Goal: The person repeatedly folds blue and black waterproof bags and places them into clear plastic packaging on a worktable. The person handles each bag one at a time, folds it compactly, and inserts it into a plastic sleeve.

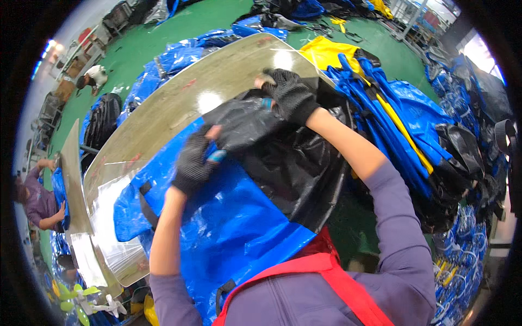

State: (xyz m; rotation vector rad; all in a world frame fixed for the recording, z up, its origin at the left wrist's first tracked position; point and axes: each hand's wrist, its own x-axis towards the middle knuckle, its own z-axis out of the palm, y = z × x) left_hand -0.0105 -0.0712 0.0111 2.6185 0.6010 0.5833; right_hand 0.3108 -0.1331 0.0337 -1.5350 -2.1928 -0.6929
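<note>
A large blue and black waterproof bag [239, 217] lies over the table edge and against my body, its black end away from my left side. My left hand [194, 162], in a black knit glove with bare fingertips, is closed on the bag where blue meets black. Blue tape wraps one of its fingers. Farther off and to the right, my right hand [292, 96], gloved the same way, grips the folded black end. Its fingertips are slightly blurred. A dark strap [148, 204] is fixed to the bag's left side.
Under the bag is a shiny table [147, 117] with a stack of white sheets [117, 239] at its left. Blue, black and yellow bags [402, 125] are heaped to the right. Another person [43, 198] works at the far left. A green fan [79, 299] stands lower left.
</note>
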